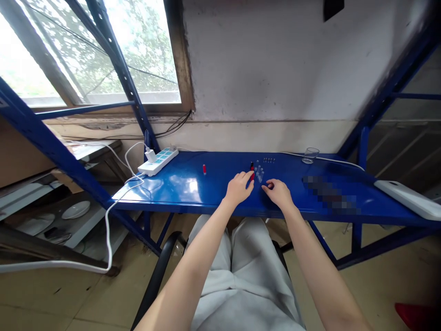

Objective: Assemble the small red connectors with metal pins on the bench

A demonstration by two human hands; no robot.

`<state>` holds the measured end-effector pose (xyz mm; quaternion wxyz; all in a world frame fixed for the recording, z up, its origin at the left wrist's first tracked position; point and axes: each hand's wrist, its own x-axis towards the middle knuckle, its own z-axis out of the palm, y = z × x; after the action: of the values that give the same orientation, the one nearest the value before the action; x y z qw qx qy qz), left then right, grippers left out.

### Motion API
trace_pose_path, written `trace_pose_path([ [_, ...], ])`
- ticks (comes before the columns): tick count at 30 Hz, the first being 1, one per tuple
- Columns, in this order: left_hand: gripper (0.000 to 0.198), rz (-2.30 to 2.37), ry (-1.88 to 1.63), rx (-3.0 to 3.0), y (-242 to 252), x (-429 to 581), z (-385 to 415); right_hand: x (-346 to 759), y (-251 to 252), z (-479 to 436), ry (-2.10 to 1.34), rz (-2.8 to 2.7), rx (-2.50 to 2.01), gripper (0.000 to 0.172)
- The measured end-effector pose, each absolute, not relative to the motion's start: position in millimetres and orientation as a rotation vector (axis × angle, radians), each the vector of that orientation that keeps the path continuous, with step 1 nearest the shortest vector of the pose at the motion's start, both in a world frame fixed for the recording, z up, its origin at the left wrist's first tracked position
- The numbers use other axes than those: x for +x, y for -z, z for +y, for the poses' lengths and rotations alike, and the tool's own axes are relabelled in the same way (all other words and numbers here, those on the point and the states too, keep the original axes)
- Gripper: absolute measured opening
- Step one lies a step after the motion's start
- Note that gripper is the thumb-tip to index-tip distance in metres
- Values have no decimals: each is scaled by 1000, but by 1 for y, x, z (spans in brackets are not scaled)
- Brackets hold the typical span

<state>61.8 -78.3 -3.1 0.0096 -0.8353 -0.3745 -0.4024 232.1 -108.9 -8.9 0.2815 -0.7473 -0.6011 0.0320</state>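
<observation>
My left hand (240,187) is over the middle of the blue table, its fingers stretched forward and its thumb apart from them. Its fingertips reach a small group of red and black pieces (252,169), partly hidden by the fingers; I cannot tell whether any is gripped. Just right of these lie several small clear tubes (259,174). My right hand (278,192) hovers closer to the table's front edge, fingers curled in with thumb and forefinger near each other. Whatever it may hold is too small to make out. Behind the tubes stand several tiny metallic pieces (269,160) in rows.
On the blue table (168,188), a small red-capped tube (204,169) stands to the left. A white power strip (159,161) with a plugged cable is at the left end. A clear glass (310,155), a blurred dark object (330,195) and a white device (409,198) are at right.
</observation>
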Motion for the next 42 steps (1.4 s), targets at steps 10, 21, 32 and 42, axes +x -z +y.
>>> trace_pose_path([
  [10,46,-1193,780,-2614,10,68,-75,226,7,-89,2,-1647,-2101,32],
  [21,33,-1219,1009,-2684,10,68,-66,223,10,-80,51,-1651,-2106,30],
  [32,16,-1297,1501,-2582,12,64,-61,214,6,-87,197,-1782,-2050,17],
  [42,15,-1396,1870,-2394,8,57,-65,194,2,-84,281,-1919,-1927,17],
])
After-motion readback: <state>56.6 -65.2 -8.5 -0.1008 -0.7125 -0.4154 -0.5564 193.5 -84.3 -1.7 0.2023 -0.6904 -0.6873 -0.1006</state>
